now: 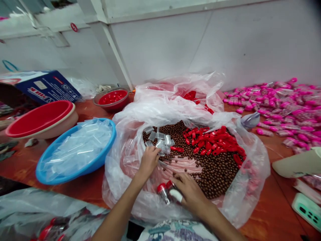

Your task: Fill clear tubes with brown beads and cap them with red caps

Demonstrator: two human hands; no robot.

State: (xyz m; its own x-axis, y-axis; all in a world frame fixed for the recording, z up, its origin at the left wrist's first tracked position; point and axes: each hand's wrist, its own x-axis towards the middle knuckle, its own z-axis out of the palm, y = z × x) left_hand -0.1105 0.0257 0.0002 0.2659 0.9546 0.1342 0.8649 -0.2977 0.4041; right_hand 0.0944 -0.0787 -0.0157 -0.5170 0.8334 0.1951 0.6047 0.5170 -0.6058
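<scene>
My left hand point(149, 160) reaches into the wide plastic bag point(117, 117), its fingers closed at a cluster of small clear plastic tubes point(163, 144). My right hand point(188, 191) is lower in the same bag, curled around a small clear container with a red cap point(171, 184). A second red-capped container point(163, 192) sits just left of it. A white patch, perhaps a wrap, shows by the right thumb. Brown round beads point(215, 175) spread across the bag, with a heap of red plastic caps point(215, 142) on top. My fingertips are partly hidden.
To the left stand a blue basin point(112, 134) of clear plastic pieces, a red basin point(40, 118) and a bowl of red parts point(112, 97). Pink-capped tubes point(288, 110) pile up at the right, near a phone point(307, 209). Another bag point(170, 88) lies behind.
</scene>
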